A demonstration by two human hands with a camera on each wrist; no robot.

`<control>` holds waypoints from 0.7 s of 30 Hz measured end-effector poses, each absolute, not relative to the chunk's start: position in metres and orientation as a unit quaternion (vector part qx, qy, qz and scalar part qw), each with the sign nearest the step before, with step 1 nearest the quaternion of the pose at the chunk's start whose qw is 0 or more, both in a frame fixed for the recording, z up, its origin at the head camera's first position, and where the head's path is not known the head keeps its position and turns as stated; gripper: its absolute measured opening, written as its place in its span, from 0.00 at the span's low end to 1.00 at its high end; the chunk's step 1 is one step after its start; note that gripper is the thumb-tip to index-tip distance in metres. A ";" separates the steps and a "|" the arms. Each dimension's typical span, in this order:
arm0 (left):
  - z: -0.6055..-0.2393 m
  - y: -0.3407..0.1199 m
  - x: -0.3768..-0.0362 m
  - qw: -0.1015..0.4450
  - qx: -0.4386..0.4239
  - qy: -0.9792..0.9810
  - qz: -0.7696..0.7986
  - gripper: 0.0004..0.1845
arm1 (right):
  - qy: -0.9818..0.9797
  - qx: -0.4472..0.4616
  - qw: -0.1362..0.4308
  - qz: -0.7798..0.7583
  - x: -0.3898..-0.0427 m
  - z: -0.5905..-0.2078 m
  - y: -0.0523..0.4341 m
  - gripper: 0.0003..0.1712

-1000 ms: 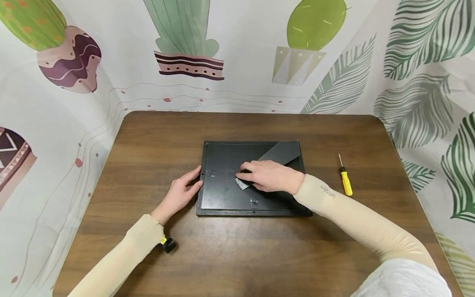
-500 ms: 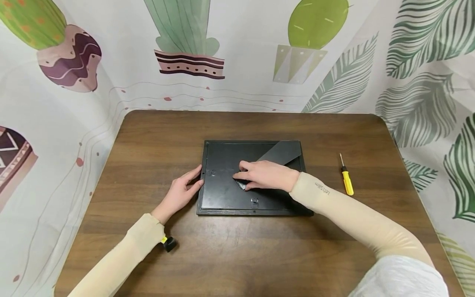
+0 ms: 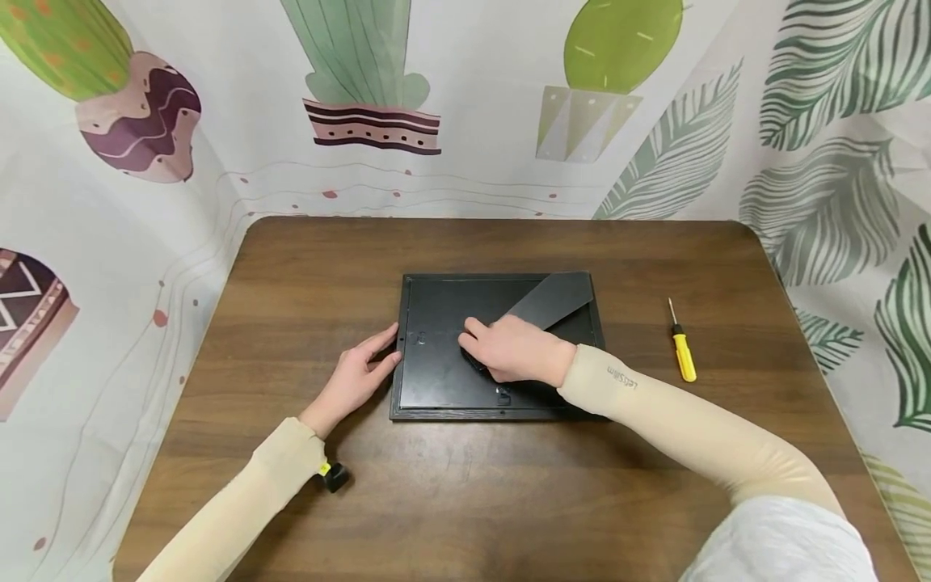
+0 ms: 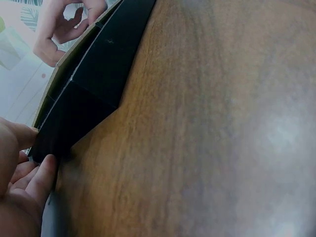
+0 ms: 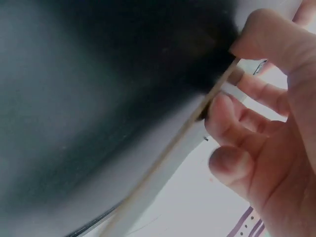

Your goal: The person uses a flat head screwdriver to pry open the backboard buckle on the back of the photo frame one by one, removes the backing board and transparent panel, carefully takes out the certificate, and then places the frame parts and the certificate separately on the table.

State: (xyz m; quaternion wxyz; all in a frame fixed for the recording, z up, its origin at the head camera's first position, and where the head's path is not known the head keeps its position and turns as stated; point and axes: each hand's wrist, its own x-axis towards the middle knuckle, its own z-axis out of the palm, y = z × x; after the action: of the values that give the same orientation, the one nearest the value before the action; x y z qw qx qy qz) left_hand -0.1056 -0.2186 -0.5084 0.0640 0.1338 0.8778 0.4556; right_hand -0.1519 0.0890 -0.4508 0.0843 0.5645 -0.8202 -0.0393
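A black picture frame [image 3: 436, 372] lies face down on the wooden table, its back panel up. A dark easel stand [image 3: 556, 299] runs diagonally over that panel from the far right corner. My right hand [image 3: 520, 349] grips the stand near the panel's middle; in the right wrist view, thumb and fingertips pinch a thin tan-edged board [image 5: 170, 145]. The hand covers the stand's near end. My left hand [image 3: 352, 376] touches the frame's left side with extended fingers. In the left wrist view, its fingertips [image 4: 45, 170] meet the frame's black side.
To the right of the frame lies a yellow-handled screwdriver [image 3: 684, 353], tip pointing away. Small metal tabs [image 3: 503, 394] sit on the back panel. A printed cloth [image 3: 480, 89] hangs behind the wooden table [image 3: 465, 493].
My right hand has rolled and its fingers have curled in more; the silvery piece that showed beneath them is now covered. The left hand stays at the frame's left side.
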 end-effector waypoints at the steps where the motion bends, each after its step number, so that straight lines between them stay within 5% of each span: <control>1: -0.509 -0.218 -0.106 0.063 0.133 0.878 0.455 0.31 | -0.820 0.565 0.085 -0.040 -0.152 -0.451 0.089 0.05; 21: -0.512 -0.219 -0.105 0.057 0.136 0.875 0.460 0.30 | -0.813 0.579 0.060 -0.011 -0.160 -0.439 0.100 0.26</control>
State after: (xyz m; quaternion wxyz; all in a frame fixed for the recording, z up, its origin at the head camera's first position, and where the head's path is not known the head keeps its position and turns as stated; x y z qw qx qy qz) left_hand -0.1053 -0.2187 -0.5118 0.0573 0.1360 0.8754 0.4604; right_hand -0.1601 0.1004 -0.4392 0.0599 0.5792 -0.8129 -0.0107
